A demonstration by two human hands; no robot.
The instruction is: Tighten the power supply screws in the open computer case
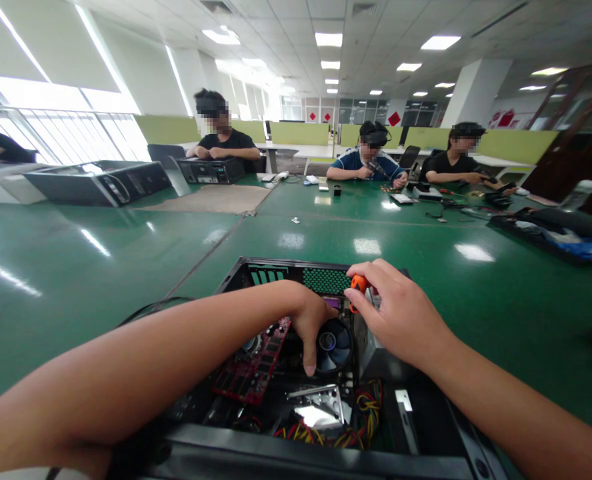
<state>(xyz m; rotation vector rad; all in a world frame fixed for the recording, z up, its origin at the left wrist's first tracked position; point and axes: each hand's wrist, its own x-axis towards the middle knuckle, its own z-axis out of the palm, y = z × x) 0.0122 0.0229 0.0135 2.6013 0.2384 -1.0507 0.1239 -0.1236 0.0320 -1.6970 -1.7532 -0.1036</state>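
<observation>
An open black computer case (296, 443) lies in front of me. My left hand (310, 320) reaches into it, thumb and fingers curved around the left and far sides of a black cooling fan (340, 345); some fingertips are hidden. My right hand (399, 303) pinches the orange and black handle of a screwdriver (359, 290), held upright near the case's far right part. Its shaft is hard to see. A red circuit card (256, 363) sits left of the fan. Red, yellow and black cables (369, 407) lie toward the near side, by a shiny metal bracket (326, 407).
The case stands on a green table (176, 260). Across it, several people (226, 140) work at parts. Another computer case (101, 180) lies at the left, with a brown mat (206, 199) beside it. A dark tray (556, 233) with blue items is at the right.
</observation>
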